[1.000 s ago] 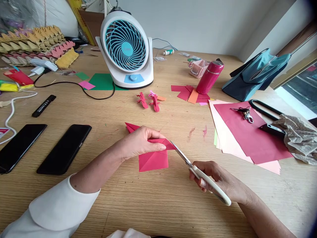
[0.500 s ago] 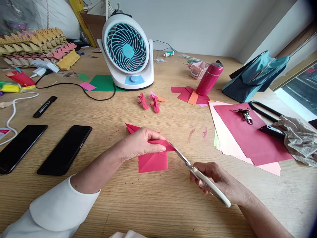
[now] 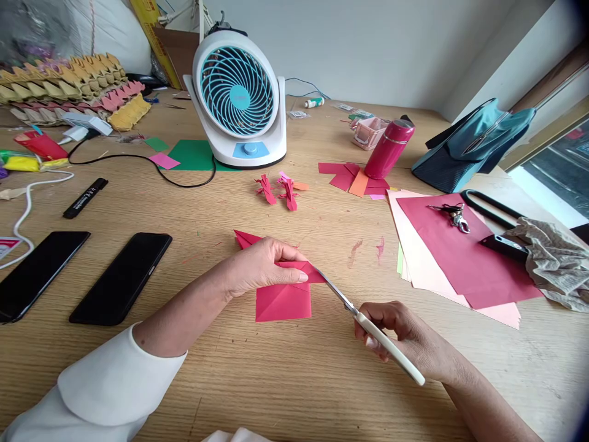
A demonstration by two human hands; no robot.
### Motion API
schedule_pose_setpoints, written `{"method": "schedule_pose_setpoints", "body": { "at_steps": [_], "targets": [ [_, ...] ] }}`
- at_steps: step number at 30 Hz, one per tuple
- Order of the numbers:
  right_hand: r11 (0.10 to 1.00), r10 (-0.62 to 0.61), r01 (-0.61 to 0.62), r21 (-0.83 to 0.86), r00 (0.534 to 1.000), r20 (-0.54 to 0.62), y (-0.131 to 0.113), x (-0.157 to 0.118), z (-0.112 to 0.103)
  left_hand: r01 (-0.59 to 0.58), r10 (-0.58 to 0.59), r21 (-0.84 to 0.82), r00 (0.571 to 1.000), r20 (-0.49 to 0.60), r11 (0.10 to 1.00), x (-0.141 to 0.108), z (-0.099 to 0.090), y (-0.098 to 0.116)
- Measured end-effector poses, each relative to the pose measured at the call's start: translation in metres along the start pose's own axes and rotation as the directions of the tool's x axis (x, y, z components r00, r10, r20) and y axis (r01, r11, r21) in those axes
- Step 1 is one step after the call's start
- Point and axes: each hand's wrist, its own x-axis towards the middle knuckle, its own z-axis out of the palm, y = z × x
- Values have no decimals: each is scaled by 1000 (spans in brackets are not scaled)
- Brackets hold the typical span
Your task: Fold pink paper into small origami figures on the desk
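Note:
Pinched between the thumb and fingers of my left hand [image 3: 267, 264] is a folded piece of red paper [image 3: 283, 303], partly covered by the hand. A pointed red paper end [image 3: 246, 239] sticks out behind the wrist side. My right hand [image 3: 400, 337] is closed round the white handles of a pair of scissors [image 3: 391, 347]. Their metal blades meet the right edge of the folded paper, beside my left fingertips. Farther back on the table lie two small red folded paper figures [image 3: 265, 189].
A white and blue fan [image 3: 239, 98] stands at the back. Two black phones [image 3: 120, 279] lie at left, below a black marker [image 3: 85, 198]. To the right are a red flask [image 3: 389, 147], paper sheets [image 3: 451, 245] with keys [image 3: 455, 216] on them, and a teal bag [image 3: 473, 147].
The scissor handles have drawn slightly closer together, and the blades look more closed at the paper's edge. My left hand stays almost still on the paper.

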Motion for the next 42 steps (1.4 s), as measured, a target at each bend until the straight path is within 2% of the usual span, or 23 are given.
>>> {"method": "schedule_pose_setpoints", "body": {
  "at_steps": [8, 22, 32, 42],
  "targets": [
    [1000, -24, 23, -20, 999, -32, -1, -1, 1, 20, -20, -49, 1000, -2, 999, 2, -2, -3],
    [984, -39, 25, -178, 996, -76, -3, 2, 2, 32, -30, -75, 999, 28, 997, 2, 0, -6],
    [974, -59, 43, -221, 996, -69, -1, 0, 0, 27, -24, -59, 999, 38, 998, 2, 0, -4],
    [970, -66, 42, -239, 993, -95, 0, 0, 4, 98, -94, -79, 994, 58, 992, 0, 0, -3]
  ]
}}
